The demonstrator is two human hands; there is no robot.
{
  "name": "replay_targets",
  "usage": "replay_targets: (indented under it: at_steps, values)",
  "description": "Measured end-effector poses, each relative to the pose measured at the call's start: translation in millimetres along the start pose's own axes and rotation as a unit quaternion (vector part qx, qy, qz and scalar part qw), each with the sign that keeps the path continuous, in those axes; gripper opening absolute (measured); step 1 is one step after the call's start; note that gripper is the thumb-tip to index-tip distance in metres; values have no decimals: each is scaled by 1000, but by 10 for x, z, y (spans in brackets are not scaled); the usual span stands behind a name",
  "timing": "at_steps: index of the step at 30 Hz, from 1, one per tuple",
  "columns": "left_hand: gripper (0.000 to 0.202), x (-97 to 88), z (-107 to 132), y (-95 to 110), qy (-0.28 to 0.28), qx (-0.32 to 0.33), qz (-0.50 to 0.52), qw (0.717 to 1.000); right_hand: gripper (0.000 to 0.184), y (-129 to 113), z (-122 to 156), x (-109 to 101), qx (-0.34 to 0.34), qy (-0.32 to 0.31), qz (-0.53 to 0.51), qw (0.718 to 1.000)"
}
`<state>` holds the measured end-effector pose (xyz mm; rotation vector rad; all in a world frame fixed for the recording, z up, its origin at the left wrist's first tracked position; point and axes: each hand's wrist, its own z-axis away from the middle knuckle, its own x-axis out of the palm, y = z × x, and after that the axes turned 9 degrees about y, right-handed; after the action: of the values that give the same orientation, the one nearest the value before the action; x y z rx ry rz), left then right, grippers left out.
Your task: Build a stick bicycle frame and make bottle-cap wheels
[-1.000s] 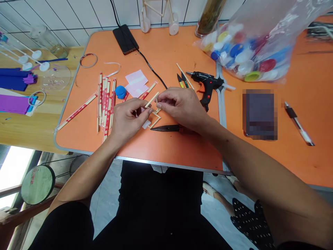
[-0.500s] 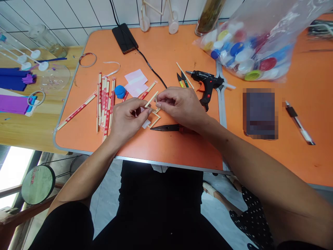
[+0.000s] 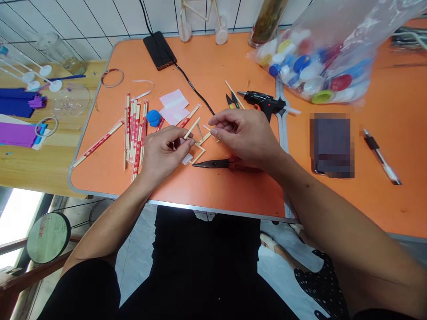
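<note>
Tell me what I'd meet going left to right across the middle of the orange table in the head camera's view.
Slanting wrapped chopsticks, bunched wrapped chopsticks, the left hand, the pale stick it pinches, the right hand, a dark pixelated rectangle, a pen.

A phone (image 3: 156,53) lies near the tiled wall (image 3: 100,22), a cable (image 3: 192,86) running across it. At right, a pen (image 3: 381,158) lies near a dark object (image 3: 330,144) (pixelated beyond telling). At left, a pale ring (image 3: 46,135) overlaps a purple sheet (image 3: 18,132).

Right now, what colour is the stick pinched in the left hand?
The stick is pale yellow, best seen in the head view.
</note>
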<state>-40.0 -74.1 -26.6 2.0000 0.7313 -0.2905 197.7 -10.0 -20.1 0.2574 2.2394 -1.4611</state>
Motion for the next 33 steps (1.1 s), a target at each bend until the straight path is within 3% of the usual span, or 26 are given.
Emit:
replay_targets:
  at_steps: [12,23,33]
  values:
    - [13,16,-11,-12,8,24,9,1000,16,-32,11,-114,10,-6,11,1000]
    - [23,10,-21,3,2,-8,-11,1000,14,-58,23,-133,6,-8,21,1000]
    - [15,3,-32,9,-2,4,-2,1000,9,-27,28,-201,-11,-2,55,998]
